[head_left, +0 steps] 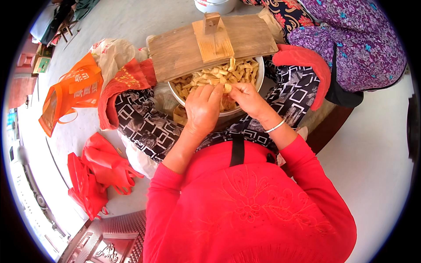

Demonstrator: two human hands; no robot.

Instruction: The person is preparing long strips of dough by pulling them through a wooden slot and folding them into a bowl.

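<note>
My left hand (203, 107) and my right hand (251, 100) meet over the near side of a round metal basin (260, 78). Between their fingertips they pinch a small yellowish strip, perhaps tofu skin (227, 88). Both hands are closed; my left fingers hide part of it. Many yellowish knotted pieces (206, 78) fill the basin. A wooden board (173, 49) lies over the basin's far side, carrying a lighter wooden plate (215, 46) with an upright wooden block (211, 23). A white bangle circles my right wrist.
Red cloths (128, 85) (302, 57) drape over my knees on both sides. An orange bag (79, 87) and a red bag (103, 160) lie on the floor to the left. Another person in purple floral clothing (351, 41) sits at the far right. A white bucket (215, 6) stands beyond the board.
</note>
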